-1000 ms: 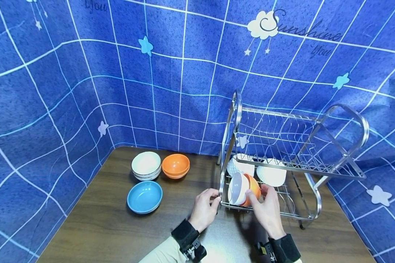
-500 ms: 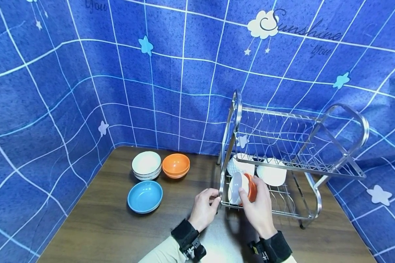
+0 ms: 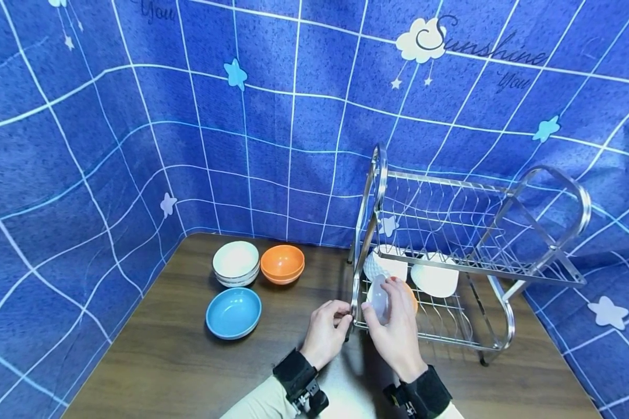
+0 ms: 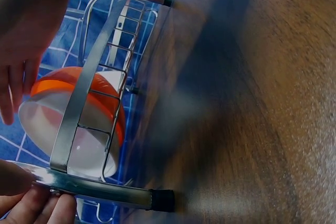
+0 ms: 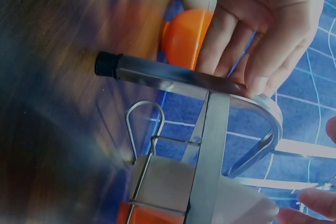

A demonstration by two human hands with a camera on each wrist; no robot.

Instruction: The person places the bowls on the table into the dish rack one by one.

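Observation:
On the lower tier of the metal dish rack, a white bowl stands on its side, its opening facing left. Right behind it an orange bowl leans the same way. My right hand reaches over the rack's front; its fingers touch the bowls' upper rims, while its thumb is apart from them in the right wrist view. My left hand pinches the rack's left frame post between thumb and fingers. Behind the pair sit a textured white bowl and another white bowl.
On the wooden table, left of the rack, are stacked white bowls, stacked orange bowls and a blue bowl. The rack's upper tier overhangs the rear bowls. A blue patterned cloth hangs behind.
My right hand has shifted left from around the orange bowl to the white bowl, and its thumb has left the bowls' inner side. My left hand keeps its hold on the rack.

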